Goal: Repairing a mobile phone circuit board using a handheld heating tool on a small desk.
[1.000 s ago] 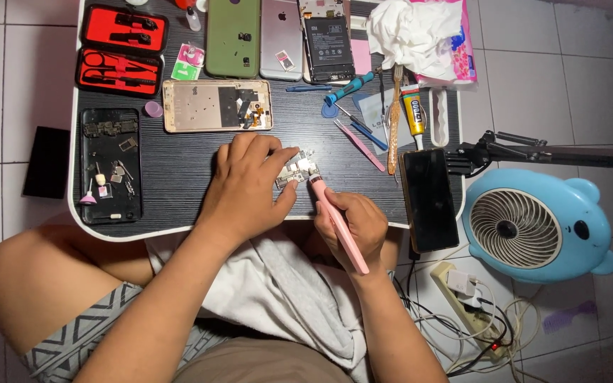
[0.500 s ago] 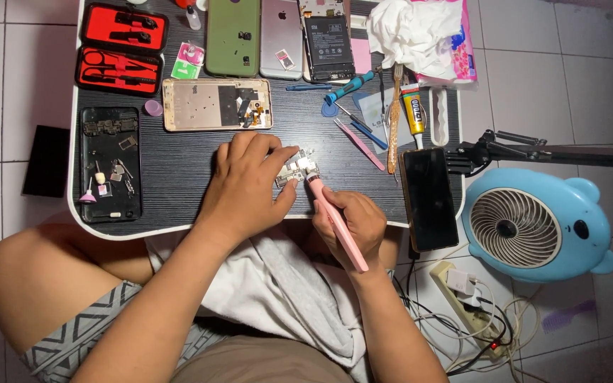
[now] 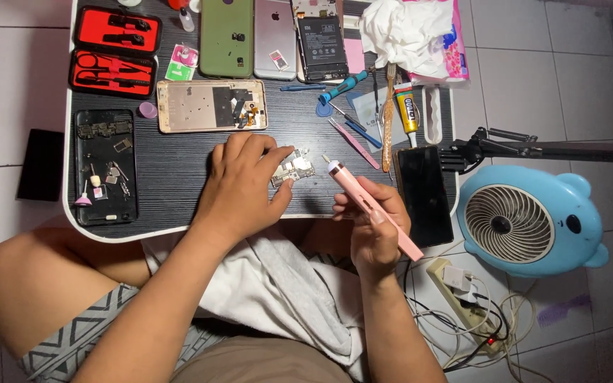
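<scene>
While left hand pins circuit board, right hand grips pink electric screwdriver; best keep tip vertical, pressure light.

Even, soft overhead light w/ faint shadows, sharp focus, slight wide-angle edge distortion.

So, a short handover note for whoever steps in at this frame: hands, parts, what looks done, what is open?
Left hand: fingertips pin the small circuit board to the black table.
Right hand: grips the pink electric screwdriver, tip raised just right of the board, not touching.
Done: gold phone frame lies open, board out.
Left: board work appears unfinished; frame not reassembled.
</scene>
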